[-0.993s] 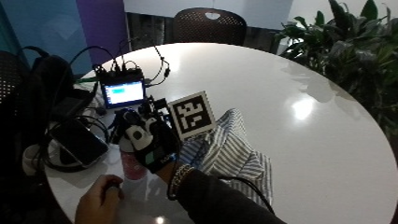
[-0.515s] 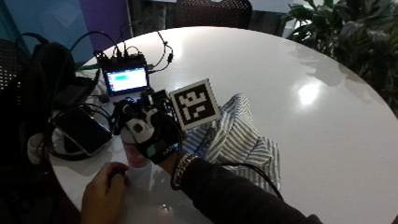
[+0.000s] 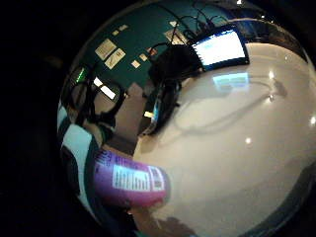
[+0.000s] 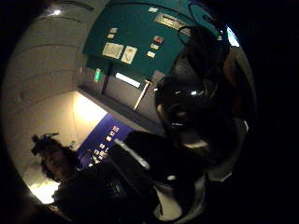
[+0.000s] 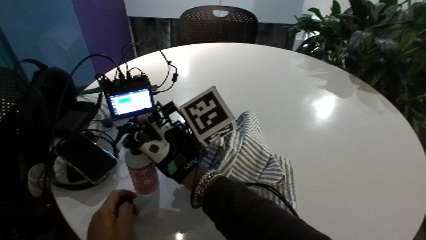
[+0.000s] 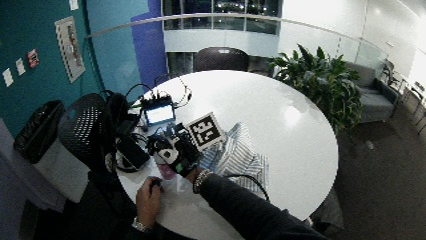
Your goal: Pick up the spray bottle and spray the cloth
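A round white table (image 5: 319,90) carries a striped cloth (image 5: 256,160), pink spray bottle (image 5: 143,175) and small monitor (image 5: 130,102).

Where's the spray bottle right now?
In the outside view the spray bottle stands upright on the white table near its edge, just below the gloved right hand, with the striped cloth on the hand's other side.

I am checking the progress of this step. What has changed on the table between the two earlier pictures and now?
Little has visibly changed. The gloved right hand stays at the top of the pink spray bottle, which stands upright on the white table; whether the fingers grip it cannot be seen. The outside camera shifted, so the picture moved, not the things. The striped cloth lies as before, and the bare left hand rests near the table edge.
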